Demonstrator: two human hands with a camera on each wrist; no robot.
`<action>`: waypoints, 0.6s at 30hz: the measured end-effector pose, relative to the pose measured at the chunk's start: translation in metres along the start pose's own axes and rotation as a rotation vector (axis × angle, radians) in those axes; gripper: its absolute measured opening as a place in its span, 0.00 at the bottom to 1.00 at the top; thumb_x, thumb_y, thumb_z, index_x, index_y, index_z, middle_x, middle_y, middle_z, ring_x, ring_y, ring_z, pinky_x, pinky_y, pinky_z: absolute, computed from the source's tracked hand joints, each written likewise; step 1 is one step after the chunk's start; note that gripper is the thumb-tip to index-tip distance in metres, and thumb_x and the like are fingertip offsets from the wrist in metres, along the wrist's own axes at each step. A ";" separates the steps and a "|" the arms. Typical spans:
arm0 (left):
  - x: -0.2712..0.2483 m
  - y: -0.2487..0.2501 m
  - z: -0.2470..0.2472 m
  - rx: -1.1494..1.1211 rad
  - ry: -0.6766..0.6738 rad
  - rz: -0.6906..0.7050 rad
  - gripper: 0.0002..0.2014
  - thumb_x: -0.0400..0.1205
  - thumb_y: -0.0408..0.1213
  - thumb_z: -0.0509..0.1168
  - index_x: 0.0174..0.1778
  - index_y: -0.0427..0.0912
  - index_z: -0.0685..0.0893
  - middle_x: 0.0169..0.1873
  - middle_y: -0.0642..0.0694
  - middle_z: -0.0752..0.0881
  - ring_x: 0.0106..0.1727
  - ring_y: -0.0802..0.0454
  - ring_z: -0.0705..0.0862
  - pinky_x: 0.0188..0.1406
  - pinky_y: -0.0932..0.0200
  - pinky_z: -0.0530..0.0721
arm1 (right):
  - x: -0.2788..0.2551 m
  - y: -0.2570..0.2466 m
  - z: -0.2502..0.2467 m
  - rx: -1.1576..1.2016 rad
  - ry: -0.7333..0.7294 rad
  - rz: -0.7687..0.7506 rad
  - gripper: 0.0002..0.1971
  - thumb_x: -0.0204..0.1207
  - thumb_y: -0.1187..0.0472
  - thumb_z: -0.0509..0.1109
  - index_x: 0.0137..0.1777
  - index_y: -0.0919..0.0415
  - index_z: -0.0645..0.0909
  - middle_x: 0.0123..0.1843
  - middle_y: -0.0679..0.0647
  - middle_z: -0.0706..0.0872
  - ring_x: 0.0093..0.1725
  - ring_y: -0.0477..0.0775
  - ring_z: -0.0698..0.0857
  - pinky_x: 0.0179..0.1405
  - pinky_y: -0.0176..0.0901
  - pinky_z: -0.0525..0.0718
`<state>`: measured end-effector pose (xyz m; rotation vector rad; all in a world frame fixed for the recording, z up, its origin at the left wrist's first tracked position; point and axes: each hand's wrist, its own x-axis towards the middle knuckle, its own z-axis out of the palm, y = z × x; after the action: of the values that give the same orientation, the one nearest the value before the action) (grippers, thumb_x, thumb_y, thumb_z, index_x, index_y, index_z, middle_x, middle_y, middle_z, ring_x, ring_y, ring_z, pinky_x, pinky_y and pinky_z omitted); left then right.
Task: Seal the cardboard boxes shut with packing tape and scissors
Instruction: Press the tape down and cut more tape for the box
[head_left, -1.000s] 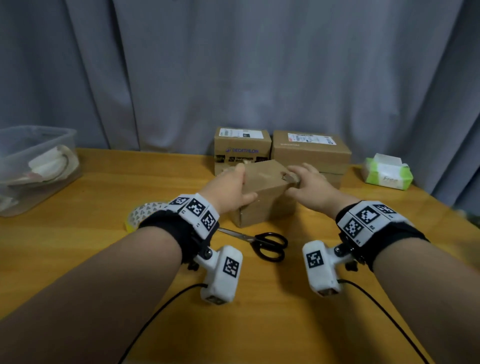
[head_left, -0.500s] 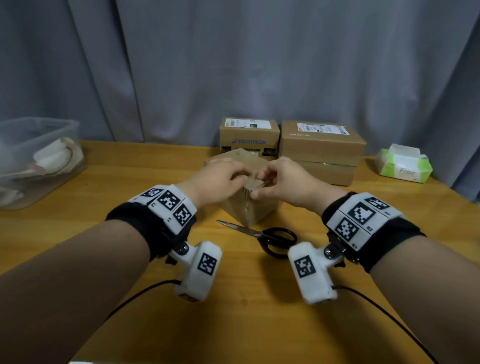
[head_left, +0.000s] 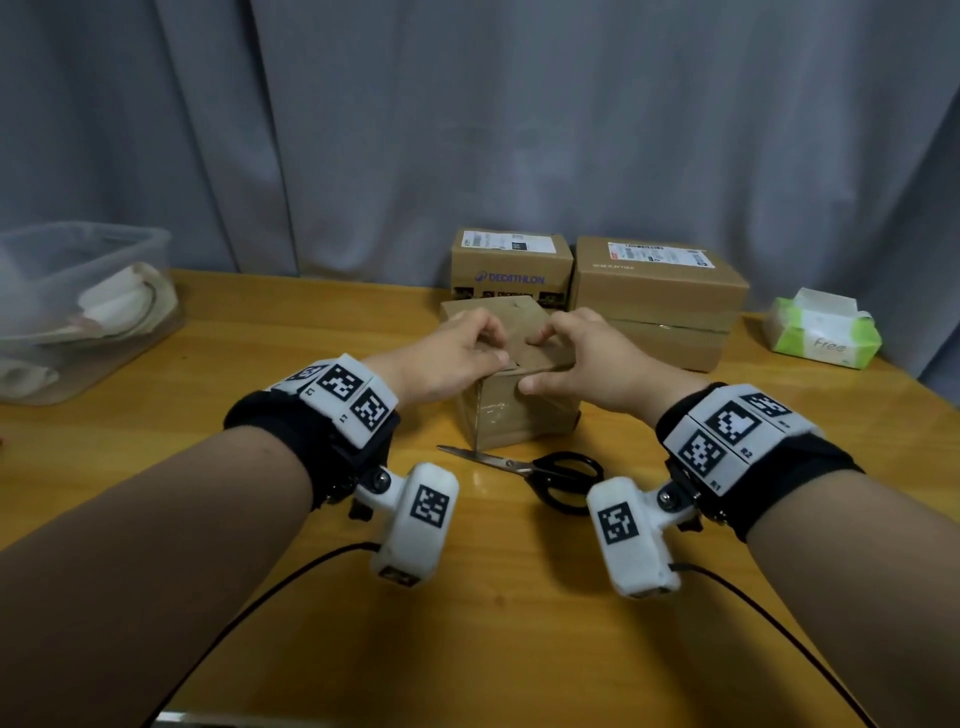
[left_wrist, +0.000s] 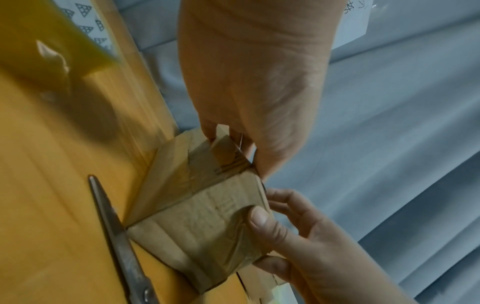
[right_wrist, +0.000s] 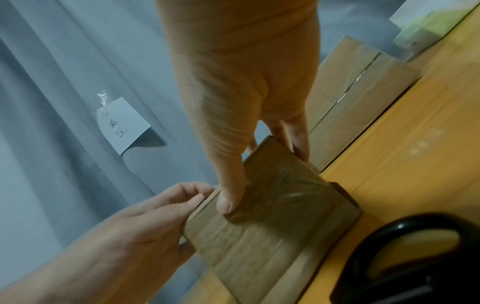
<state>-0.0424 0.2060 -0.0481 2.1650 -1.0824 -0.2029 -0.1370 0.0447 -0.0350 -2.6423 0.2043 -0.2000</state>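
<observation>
Fig. Small box (head_left: 519, 410) stands on table (head_left: 156, 467) just in front of 2 larger boxes (head_left: 657, 291), w/ scissors (head_left: 524, 467) lying just beside its near corner. Left hand (head_left: 449, 353) has fingers curled over the top flaps and thumb at the top edge; right hand (head_left: 582, 358) likewise curls fingers over the top w/ thumb pressed on the near side face. Both hands thus clamp the box and hold its flaps down.

Risks (judged): flaps may spring up once either hand lets go to fetch tape, since no fresh strip shows across the top seam; box is light and may skid or tip under uneven thumb pressure; scissor blade lies close to the box corner and could be knocked.

View differences: head view shows both hands and the whole layout but no tape roll. Left wrist view alone shows the tape roll (left_wrist: 52, 41), blurred, on the table well apart from the box, plus old glossy tape on the box sides. Right wrist view shows a paper note (right_wrist: 122, 125) on the curtain (right_wrist: 52, 102).
</observation>
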 end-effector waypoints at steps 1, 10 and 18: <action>0.000 -0.001 0.001 -0.021 0.014 -0.008 0.15 0.84 0.38 0.62 0.66 0.40 0.72 0.64 0.45 0.72 0.62 0.55 0.71 0.61 0.67 0.68 | 0.000 -0.001 0.003 -0.010 0.017 0.006 0.27 0.68 0.48 0.79 0.65 0.52 0.77 0.62 0.50 0.69 0.64 0.53 0.75 0.61 0.40 0.72; -0.007 -0.007 -0.006 0.038 0.152 -0.165 0.21 0.85 0.45 0.59 0.72 0.41 0.69 0.70 0.42 0.69 0.70 0.48 0.69 0.71 0.57 0.66 | -0.004 -0.023 0.025 -0.185 0.123 0.115 0.25 0.73 0.39 0.71 0.65 0.49 0.74 0.64 0.54 0.67 0.60 0.63 0.78 0.58 0.53 0.80; -0.061 -0.031 -0.044 0.656 -0.222 -0.609 0.41 0.79 0.67 0.55 0.74 0.33 0.71 0.71 0.37 0.74 0.70 0.39 0.74 0.65 0.50 0.73 | -0.013 -0.035 0.032 -0.281 0.148 0.151 0.24 0.78 0.40 0.66 0.69 0.52 0.72 0.72 0.59 0.67 0.63 0.67 0.76 0.57 0.56 0.80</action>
<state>-0.0424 0.2874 -0.0451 3.0950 -0.6062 -0.4132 -0.1398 0.0926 -0.0480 -2.8742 0.5130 -0.3381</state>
